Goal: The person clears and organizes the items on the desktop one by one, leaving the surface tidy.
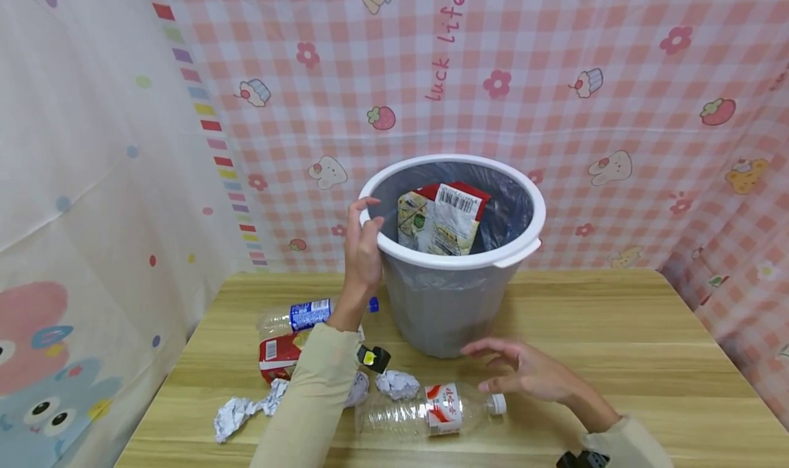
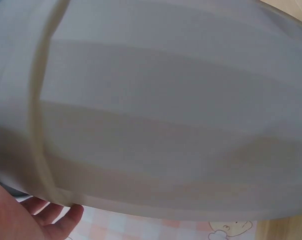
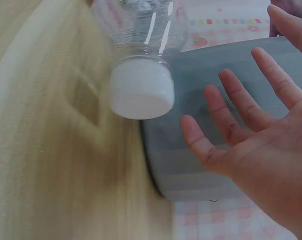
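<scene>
A grey trash can (image 1: 444, 303) with a white rim stands tilted on the wooden table. My left hand (image 1: 362, 252) grips its rim on the left side; in the left wrist view the fingers (image 2: 66, 222) curl at the edge beside the grey wall (image 2: 166, 110). Inside the dark liner lies a red and white snack packet (image 1: 453, 218). My right hand (image 1: 524, 372), its fingers spread, hovers near the can's base and just above a clear plastic bottle (image 1: 444, 410). That bottle lies on its side, its white cap (image 3: 142, 90) pointing toward the right hand.
Left of the can lie another bottle with a blue label (image 1: 310, 314) and a red packet (image 1: 280, 355), partly behind the left forearm. Crumpled paper (image 1: 233, 416) and a paper ball (image 1: 397, 384) lie toward the front. A checked curtain (image 1: 616, 112) hangs behind the table.
</scene>
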Action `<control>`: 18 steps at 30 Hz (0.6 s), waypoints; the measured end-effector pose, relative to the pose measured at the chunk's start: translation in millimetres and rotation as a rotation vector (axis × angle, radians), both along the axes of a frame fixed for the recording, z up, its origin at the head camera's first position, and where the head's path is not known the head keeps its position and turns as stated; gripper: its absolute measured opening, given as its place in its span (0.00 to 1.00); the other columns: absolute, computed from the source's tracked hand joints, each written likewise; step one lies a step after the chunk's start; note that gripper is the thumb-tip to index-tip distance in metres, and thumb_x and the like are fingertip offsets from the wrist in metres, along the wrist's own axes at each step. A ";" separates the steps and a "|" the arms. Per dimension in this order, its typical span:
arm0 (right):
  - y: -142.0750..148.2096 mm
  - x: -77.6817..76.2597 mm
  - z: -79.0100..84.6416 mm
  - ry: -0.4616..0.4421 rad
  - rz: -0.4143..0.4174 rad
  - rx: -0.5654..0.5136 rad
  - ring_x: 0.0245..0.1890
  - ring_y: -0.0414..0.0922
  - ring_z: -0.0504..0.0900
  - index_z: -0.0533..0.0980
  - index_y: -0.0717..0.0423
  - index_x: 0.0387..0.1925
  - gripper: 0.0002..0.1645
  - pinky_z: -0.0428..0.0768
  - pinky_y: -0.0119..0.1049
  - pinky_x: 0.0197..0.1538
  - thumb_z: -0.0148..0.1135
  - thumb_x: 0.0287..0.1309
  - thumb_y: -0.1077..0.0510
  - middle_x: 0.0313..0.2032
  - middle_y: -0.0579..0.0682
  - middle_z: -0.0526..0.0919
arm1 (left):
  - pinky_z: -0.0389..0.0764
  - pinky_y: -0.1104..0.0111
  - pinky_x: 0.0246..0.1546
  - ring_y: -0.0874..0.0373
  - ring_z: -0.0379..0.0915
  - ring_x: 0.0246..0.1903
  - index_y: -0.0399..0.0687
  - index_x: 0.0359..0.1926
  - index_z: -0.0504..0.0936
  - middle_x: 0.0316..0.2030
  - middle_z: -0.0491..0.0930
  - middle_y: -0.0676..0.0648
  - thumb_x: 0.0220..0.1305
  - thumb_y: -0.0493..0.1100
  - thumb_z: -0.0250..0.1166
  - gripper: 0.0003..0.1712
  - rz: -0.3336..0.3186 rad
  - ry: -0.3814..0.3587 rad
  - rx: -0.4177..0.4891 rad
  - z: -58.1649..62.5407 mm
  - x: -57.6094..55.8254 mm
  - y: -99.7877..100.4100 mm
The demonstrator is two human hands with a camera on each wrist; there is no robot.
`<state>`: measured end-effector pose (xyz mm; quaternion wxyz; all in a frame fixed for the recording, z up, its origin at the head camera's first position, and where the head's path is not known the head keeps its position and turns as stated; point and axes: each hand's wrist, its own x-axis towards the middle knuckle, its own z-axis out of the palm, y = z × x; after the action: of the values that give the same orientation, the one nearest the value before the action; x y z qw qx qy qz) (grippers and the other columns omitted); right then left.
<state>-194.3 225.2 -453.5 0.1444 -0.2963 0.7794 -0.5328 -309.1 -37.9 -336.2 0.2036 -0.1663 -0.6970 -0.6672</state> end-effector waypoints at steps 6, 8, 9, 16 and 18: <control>-2.0 1.9 -7.8 0.020 -0.010 0.053 0.59 0.56 0.75 0.71 0.52 0.64 0.32 0.73 0.51 0.59 0.68 0.59 0.56 0.63 0.58 0.74 | 0.59 0.53 0.65 0.46 0.58 0.66 0.44 0.60 0.68 0.69 0.62 0.41 0.67 0.45 0.44 0.22 0.001 0.005 0.003 1.4 0.5 0.1; -2.7 1.8 -11.5 0.024 -0.008 0.061 0.60 0.56 0.74 0.71 0.53 0.65 0.32 0.72 0.49 0.60 0.68 0.59 0.56 0.63 0.58 0.75 | 0.59 0.53 0.66 0.47 0.58 0.66 0.44 0.59 0.68 0.69 0.62 0.41 0.67 0.45 0.44 0.22 0.004 0.005 0.001 1.6 0.5 -0.1; -2.9 1.6 -13.3 0.023 -0.003 0.060 0.60 0.55 0.74 0.71 0.54 0.65 0.33 0.72 0.49 0.61 0.68 0.59 0.56 0.63 0.59 0.74 | 0.59 0.52 0.66 0.46 0.58 0.67 0.44 0.59 0.68 0.69 0.62 0.41 0.67 0.45 0.44 0.22 0.004 0.005 0.001 1.5 0.3 -0.2; -6.0 0.8 -19.8 -0.044 0.043 0.059 0.66 0.59 0.69 0.68 0.51 0.68 0.37 0.66 0.60 0.66 0.68 0.58 0.53 0.66 0.59 0.72 | 0.59 0.52 0.66 0.44 0.58 0.67 0.43 0.59 0.68 0.69 0.62 0.40 0.67 0.44 0.45 0.22 -0.003 0.000 0.021 0.0 -1.3 0.3; -6.8 0.4 -21.4 -0.053 0.055 0.064 0.66 0.62 0.68 0.68 0.50 0.68 0.38 0.66 0.61 0.66 0.69 0.57 0.53 0.66 0.59 0.71 | 0.58 0.52 0.67 0.45 0.57 0.68 0.43 0.59 0.68 0.69 0.62 0.41 0.67 0.44 0.45 0.22 -0.005 -0.001 0.022 0.2 -0.7 0.6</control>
<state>-193.8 218.4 -474.9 0.1888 -0.2984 0.7837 -0.5109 -309.8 -37.3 -336.0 0.2035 -0.1655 -0.6891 -0.6755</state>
